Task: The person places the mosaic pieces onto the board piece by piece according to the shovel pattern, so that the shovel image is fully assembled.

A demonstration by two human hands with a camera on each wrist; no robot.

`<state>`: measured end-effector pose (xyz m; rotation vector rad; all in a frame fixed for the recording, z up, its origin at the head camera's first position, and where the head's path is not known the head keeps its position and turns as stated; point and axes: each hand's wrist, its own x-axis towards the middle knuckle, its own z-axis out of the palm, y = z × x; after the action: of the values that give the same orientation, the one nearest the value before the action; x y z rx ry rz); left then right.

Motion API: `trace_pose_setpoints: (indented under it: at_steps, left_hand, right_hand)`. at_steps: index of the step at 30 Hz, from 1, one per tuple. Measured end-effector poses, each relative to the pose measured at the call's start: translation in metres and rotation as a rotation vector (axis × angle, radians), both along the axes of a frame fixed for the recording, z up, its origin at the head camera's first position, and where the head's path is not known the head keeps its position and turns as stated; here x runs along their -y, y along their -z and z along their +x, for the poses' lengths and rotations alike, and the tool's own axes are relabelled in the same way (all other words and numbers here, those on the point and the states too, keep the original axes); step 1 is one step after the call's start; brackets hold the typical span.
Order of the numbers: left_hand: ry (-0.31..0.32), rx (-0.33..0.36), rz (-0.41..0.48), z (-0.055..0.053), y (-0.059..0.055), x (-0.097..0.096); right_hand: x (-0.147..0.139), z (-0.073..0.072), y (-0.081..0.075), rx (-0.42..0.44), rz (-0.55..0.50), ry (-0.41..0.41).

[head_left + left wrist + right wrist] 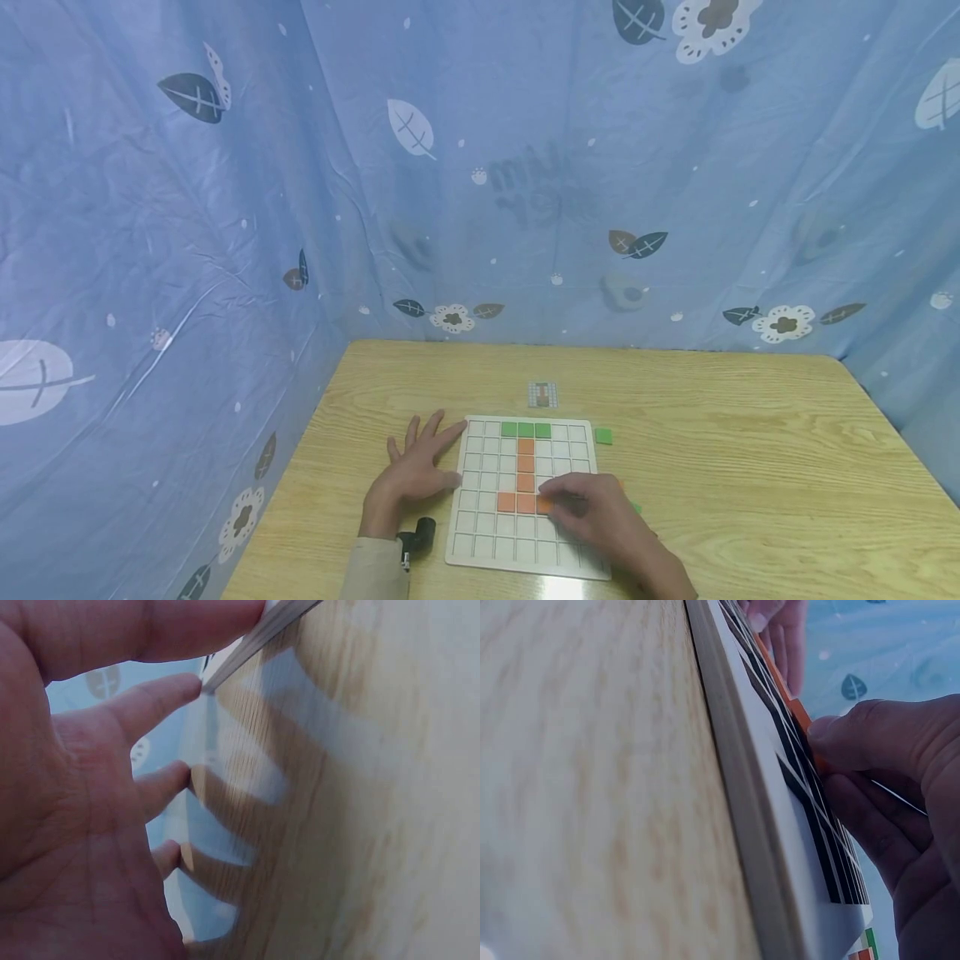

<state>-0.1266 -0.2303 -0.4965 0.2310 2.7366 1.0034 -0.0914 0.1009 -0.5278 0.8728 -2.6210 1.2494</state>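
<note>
Nearest the viewer, right side: right hand (600,517) over the lower right of the white board (504,525). Grip narrow; thumb and index fingertip pinch one orange tile (543,505) at the right end of the orange row, low against the grid. Pinching by the edges presumably lets a thin piece be lined up with its cell.

Black device (420,537), count one, at the left wrist, beside the board's near left corner. Left hand (412,471): grip wide, fingers spread, holding nothing; thumb and index tips touch the board's left edge, probably to keep it from sliding.

On the board, six orange tiles in all, counting the pinched one: three across the row, three in the column (526,464) rising from its middle. Beyond them, three green tiles (526,430) side by side in the farthest row, capping the column.

Off the board's right edge: one loose green tile (603,436) in plain sight; further green and orange bits by the right hand are partly hidden, count uncertain.

Past the board: one small card (542,394) on the wooden table (750,450), apparently set there for easy viewing. Behind all, the blue patterned curtain (525,275).
</note>
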Motion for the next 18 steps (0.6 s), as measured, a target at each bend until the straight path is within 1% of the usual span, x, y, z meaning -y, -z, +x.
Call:
trace_pose_setpoints:
  at_steps: [7,12,18]
  left_hand:
    - [0.002,-0.001,0.005,-0.0003,0.0005,0.0011]
    - [0.001,0.001,0.001,0.0000,0.0004,0.0004]
    - [0.001,-0.002,-0.002,-0.0006,0.0017,0.0006]
  right_hand:
    - [0.0007,0.0005,0.0000,-0.047,-0.019,-0.013]
    - [0.0008,0.0006,0.0001,-0.056,-0.019,-0.013]
    - [0.0015,0.0012,-0.0012,-0.045,0.003,0.000]
